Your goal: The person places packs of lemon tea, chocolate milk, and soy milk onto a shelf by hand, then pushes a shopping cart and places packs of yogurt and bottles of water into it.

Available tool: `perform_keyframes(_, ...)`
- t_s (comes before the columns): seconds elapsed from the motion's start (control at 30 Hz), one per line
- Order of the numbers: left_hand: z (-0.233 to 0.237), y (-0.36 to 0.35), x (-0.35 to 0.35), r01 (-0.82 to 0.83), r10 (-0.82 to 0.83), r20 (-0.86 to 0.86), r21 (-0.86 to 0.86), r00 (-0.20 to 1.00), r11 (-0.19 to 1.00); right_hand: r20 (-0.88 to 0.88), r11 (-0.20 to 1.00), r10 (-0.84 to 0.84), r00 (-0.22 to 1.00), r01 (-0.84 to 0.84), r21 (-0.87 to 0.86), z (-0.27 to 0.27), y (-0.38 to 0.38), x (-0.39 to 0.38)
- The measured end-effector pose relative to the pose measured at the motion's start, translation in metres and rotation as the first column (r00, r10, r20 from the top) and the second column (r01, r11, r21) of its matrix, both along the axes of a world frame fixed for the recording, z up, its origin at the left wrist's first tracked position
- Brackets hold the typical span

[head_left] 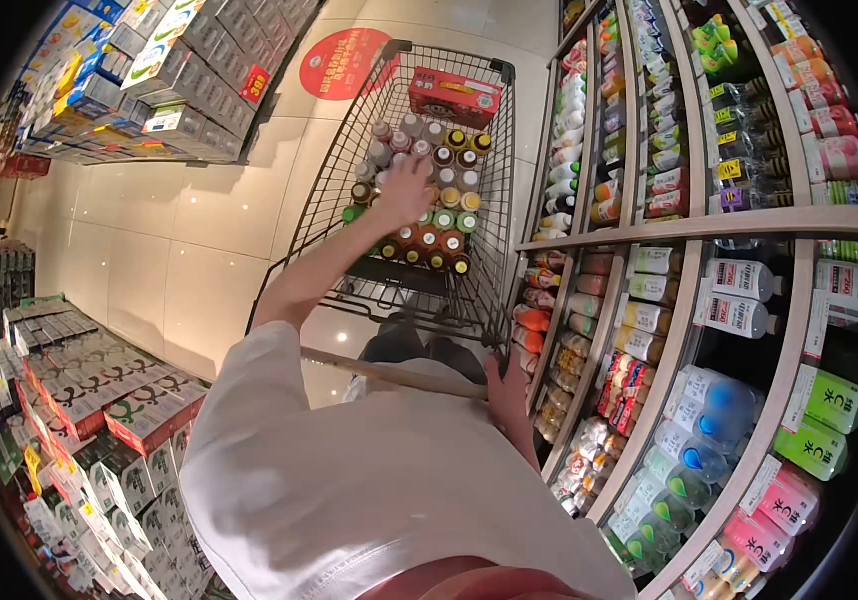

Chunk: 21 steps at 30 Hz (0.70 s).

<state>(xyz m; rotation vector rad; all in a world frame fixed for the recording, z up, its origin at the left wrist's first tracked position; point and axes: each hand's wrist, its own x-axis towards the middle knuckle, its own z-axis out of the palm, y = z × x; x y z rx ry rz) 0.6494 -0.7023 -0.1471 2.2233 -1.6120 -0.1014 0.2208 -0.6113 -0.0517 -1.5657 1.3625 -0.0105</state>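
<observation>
A black wire shopping cart (314, 190) stands in front of me. Inside it, upright bottles (449, 220) with white, black, yellow and green caps stand in rows, and a red carton (455, 97) lies at the far end. My left hand (406, 190) reaches over the middle of the bottles with its fingers spread toward the white-capped ones; whether the fingertips touch a cap I cannot tell. At the cart's near right corner is my right hand (505, 385), beside the handle end, its fingers partly hidden.
Shelves (639, 232) of bottled drinks run along the right side, close to the cart. Stacked cartons (194, 85) stand at the upper left, and more boxes (99, 385) at the lower left. A round red floor sticker (334, 65) lies on the tiles beyond the cart's left side.
</observation>
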Motion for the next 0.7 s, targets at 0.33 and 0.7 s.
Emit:
perform_keyframes(0.33, -0.097, -0.118, 0.141, -0.140, 0.144, -0.016, 0.166, 0.989, 0.976, 0.062, 0.841, -0.535, 0.842, 0.539, -0.052, -0.015, 0.020, 0.021)
perform_keyframes(0.7, -0.136, -0.157, 0.178, -0.055, 0.060, -0.004, 0.367, 0.998, 0.929, -0.045, 0.826, -0.562, 0.826, 0.557, -0.086, -0.006, 0.015, 0.024)
